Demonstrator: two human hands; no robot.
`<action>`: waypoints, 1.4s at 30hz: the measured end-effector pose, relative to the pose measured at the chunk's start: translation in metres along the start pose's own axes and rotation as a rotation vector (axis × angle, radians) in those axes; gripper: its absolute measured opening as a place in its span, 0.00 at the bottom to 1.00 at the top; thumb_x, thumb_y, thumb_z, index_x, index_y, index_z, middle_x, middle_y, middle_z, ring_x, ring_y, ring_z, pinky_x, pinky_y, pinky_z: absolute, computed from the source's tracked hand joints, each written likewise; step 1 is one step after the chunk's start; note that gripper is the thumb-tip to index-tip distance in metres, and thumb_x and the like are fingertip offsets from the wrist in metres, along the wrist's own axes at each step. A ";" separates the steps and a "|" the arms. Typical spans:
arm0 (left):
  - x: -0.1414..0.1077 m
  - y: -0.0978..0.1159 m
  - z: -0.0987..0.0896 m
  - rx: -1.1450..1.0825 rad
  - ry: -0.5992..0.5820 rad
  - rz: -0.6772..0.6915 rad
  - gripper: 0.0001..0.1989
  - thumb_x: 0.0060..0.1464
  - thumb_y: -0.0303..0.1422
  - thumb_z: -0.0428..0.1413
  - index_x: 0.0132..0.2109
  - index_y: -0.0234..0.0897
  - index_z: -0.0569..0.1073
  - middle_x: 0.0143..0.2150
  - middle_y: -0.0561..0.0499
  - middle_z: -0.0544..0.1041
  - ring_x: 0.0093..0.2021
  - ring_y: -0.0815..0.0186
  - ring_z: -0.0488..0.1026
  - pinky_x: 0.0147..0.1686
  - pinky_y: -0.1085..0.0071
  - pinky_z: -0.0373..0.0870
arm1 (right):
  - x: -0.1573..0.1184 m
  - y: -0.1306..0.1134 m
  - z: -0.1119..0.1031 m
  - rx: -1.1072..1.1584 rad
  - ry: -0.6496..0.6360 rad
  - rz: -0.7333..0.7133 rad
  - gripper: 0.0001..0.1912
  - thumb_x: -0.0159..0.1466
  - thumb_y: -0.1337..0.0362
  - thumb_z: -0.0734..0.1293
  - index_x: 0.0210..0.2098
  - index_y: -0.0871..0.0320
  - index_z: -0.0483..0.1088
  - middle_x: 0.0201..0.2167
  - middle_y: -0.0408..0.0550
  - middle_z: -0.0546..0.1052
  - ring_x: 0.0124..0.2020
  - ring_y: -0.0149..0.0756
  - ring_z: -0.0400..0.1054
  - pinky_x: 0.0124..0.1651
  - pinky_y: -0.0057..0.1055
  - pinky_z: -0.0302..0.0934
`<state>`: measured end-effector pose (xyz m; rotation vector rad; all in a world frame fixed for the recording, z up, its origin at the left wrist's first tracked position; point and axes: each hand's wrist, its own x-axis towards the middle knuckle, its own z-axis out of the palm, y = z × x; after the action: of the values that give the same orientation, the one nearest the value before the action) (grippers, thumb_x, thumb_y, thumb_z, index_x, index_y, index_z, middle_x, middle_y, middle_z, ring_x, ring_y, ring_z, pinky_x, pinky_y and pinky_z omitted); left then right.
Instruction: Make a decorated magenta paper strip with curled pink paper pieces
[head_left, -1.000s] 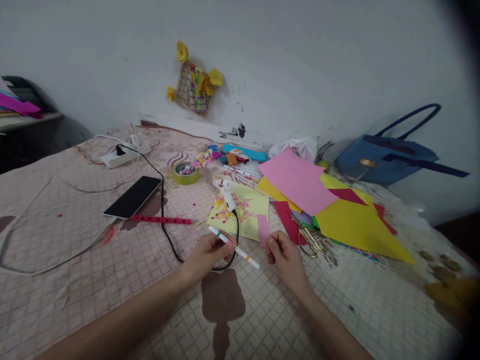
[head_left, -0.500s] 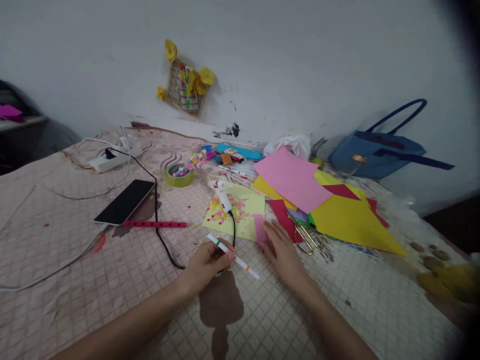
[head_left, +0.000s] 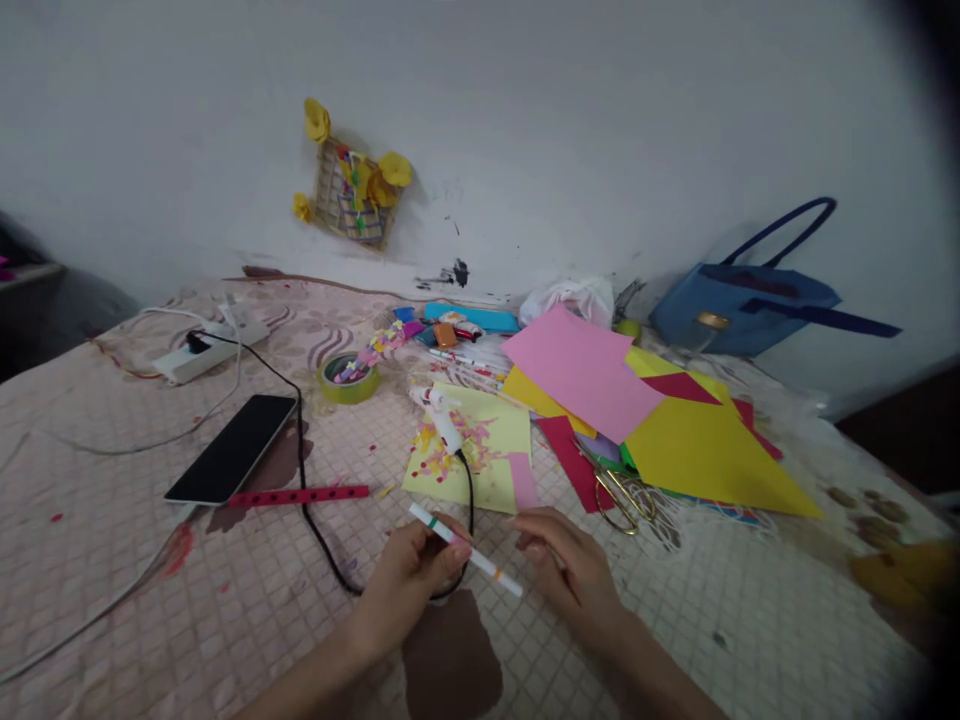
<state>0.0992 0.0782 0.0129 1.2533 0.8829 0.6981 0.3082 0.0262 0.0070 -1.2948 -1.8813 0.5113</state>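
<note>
My left hand (head_left: 420,570) pinches a slim white marker pen (head_left: 487,569) with a green band near one end and an orange band near the other. A bit of pink shows on the pen beside the fingertips. Just right of the pen, my right hand (head_left: 570,570) has its fingers curled together above the table; whatever they hold, if anything, is hidden. Ahead lies a pale yellow sheet (head_left: 450,492) with small pink, yellow and red paper bits. On it rest a white glue gun (head_left: 447,428) and, at its right edge, a pink paper strip (head_left: 523,480).
Gold scissors (head_left: 619,495) and coloured papers (head_left: 585,375) lie to the right, before a blue bag (head_left: 742,305). To the left are a phone (head_left: 232,450), a red dotted strip (head_left: 300,496), a tape roll (head_left: 349,385) and a power strip (head_left: 210,352). A black cord (head_left: 319,540) loops nearby.
My right hand has drawn back from the pink strip toward me, its fingers curling in near the pen. My left hand still holds the pen. The view has tilted slightly.
</note>
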 end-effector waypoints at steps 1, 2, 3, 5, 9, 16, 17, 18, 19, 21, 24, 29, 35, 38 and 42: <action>0.000 0.000 0.001 0.015 0.000 -0.005 0.19 0.47 0.46 0.57 0.32 0.33 0.68 0.24 0.55 0.62 0.25 0.72 0.57 0.24 0.76 0.54 | 0.000 0.002 -0.001 -0.006 0.012 0.001 0.14 0.64 0.68 0.57 0.48 0.52 0.64 0.41 0.49 0.72 0.40 0.38 0.67 0.41 0.33 0.62; -0.001 0.001 0.001 0.029 0.000 -0.011 0.18 0.46 0.46 0.57 0.32 0.33 0.69 0.24 0.55 0.62 0.24 0.72 0.57 0.24 0.76 0.54 | 0.000 0.003 -0.002 -0.007 0.024 0.007 0.14 0.64 0.68 0.57 0.48 0.52 0.64 0.41 0.49 0.72 0.39 0.38 0.67 0.41 0.34 0.62; -0.001 0.001 0.002 0.041 0.001 -0.015 0.18 0.46 0.46 0.57 0.32 0.33 0.69 0.23 0.55 0.62 0.24 0.72 0.57 0.24 0.76 0.54 | 0.000 0.004 -0.003 0.000 0.027 0.016 0.14 0.64 0.68 0.56 0.48 0.52 0.64 0.41 0.50 0.72 0.39 0.37 0.67 0.40 0.34 0.62; -0.002 0.001 0.004 0.068 -0.001 -0.006 0.18 0.47 0.46 0.57 0.31 0.33 0.69 0.23 0.55 0.63 0.24 0.72 0.58 0.24 0.76 0.55 | 0.001 0.001 -0.004 0.045 0.014 0.023 0.14 0.64 0.68 0.56 0.48 0.52 0.64 0.41 0.50 0.71 0.37 0.37 0.67 0.39 0.33 0.62; -0.001 -0.001 0.006 0.122 -0.009 0.034 0.16 0.49 0.44 0.56 0.33 0.33 0.71 0.23 0.54 0.66 0.25 0.71 0.61 0.25 0.75 0.57 | 0.001 -0.012 0.003 0.155 -0.097 0.013 0.19 0.61 0.65 0.62 0.52 0.52 0.60 0.38 0.48 0.72 0.35 0.36 0.67 0.37 0.32 0.62; 0.001 -0.004 0.009 0.196 -0.023 0.132 0.11 0.53 0.40 0.54 0.35 0.35 0.71 0.31 0.50 0.73 0.31 0.67 0.68 0.31 0.74 0.63 | -0.005 -0.018 0.025 0.085 -0.079 -0.026 0.26 0.61 0.70 0.59 0.58 0.51 0.54 0.44 0.49 0.73 0.39 0.35 0.68 0.41 0.32 0.64; 0.000 -0.005 0.009 0.211 -0.009 0.136 0.11 0.53 0.39 0.54 0.35 0.35 0.71 0.31 0.50 0.74 0.32 0.67 0.68 0.31 0.74 0.64 | -0.005 -0.017 0.026 0.060 -0.072 -0.049 0.26 0.62 0.70 0.58 0.59 0.51 0.53 0.44 0.49 0.73 0.40 0.35 0.68 0.42 0.32 0.64; 0.000 -0.005 0.008 0.222 0.006 0.135 0.11 0.52 0.39 0.54 0.35 0.34 0.71 0.31 0.50 0.74 0.32 0.67 0.68 0.31 0.74 0.64 | -0.006 -0.016 0.028 0.034 -0.068 -0.071 0.26 0.63 0.70 0.57 0.60 0.51 0.53 0.43 0.50 0.73 0.40 0.36 0.68 0.42 0.33 0.64; -0.001 -0.006 0.008 0.225 0.015 0.129 0.11 0.52 0.39 0.54 0.35 0.34 0.71 0.31 0.50 0.73 0.32 0.67 0.68 0.31 0.74 0.64 | -0.006 -0.015 0.029 0.008 -0.063 -0.091 0.25 0.64 0.70 0.57 0.60 0.52 0.54 0.41 0.50 0.73 0.39 0.36 0.67 0.41 0.33 0.64; -0.001 -0.008 0.006 0.197 0.020 0.094 0.13 0.51 0.40 0.56 0.36 0.33 0.71 0.29 0.51 0.72 0.30 0.68 0.67 0.30 0.74 0.63 | -0.007 -0.014 0.032 -0.027 -0.048 -0.115 0.24 0.64 0.69 0.57 0.60 0.52 0.55 0.37 0.50 0.72 0.38 0.36 0.67 0.40 0.33 0.64; 0.000 -0.011 0.005 0.103 0.036 0.022 0.15 0.48 0.41 0.58 0.36 0.31 0.71 0.26 0.52 0.70 0.26 0.70 0.64 0.26 0.76 0.61 | -0.007 -0.014 0.036 -0.025 -0.026 -0.132 0.24 0.65 0.70 0.57 0.59 0.52 0.56 0.36 0.50 0.71 0.37 0.35 0.66 0.39 0.32 0.64; 0.002 -0.010 0.004 -0.054 0.058 0.033 0.17 0.44 0.39 0.61 0.38 0.32 0.69 0.26 0.54 0.69 0.26 0.72 0.65 0.25 0.76 0.62 | -0.003 -0.019 0.037 0.113 0.001 -0.095 0.21 0.64 0.71 0.56 0.56 0.53 0.62 0.39 0.51 0.71 0.40 0.34 0.65 0.42 0.31 0.62; -0.001 -0.009 0.005 -0.064 0.074 0.102 0.14 0.47 0.38 0.59 0.38 0.32 0.70 0.28 0.52 0.71 0.28 0.71 0.67 0.27 0.75 0.63 | 0.006 -0.028 0.037 0.399 0.017 0.164 0.13 0.64 0.67 0.59 0.46 0.53 0.69 0.37 0.47 0.73 0.36 0.32 0.67 0.38 0.29 0.61; -0.004 -0.009 0.007 -0.078 0.066 0.159 0.13 0.49 0.37 0.58 0.40 0.34 0.70 0.31 0.51 0.72 0.30 0.70 0.68 0.29 0.75 0.64 | 0.006 -0.025 0.040 0.590 -0.013 0.301 0.11 0.64 0.63 0.59 0.44 0.55 0.69 0.28 0.44 0.72 0.25 0.28 0.62 0.27 0.25 0.58; -0.005 -0.008 0.007 -0.052 0.081 0.189 0.11 0.50 0.37 0.57 0.38 0.34 0.70 0.30 0.52 0.72 0.28 0.72 0.66 0.27 0.77 0.62 | 0.006 -0.023 0.043 0.708 -0.047 0.317 0.11 0.64 0.61 0.60 0.43 0.55 0.69 0.25 0.41 0.69 0.21 0.25 0.58 0.23 0.23 0.55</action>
<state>0.1026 0.0683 0.0062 1.2798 0.8137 0.9219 0.2594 0.0268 -0.0011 -1.0856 -1.3262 1.2486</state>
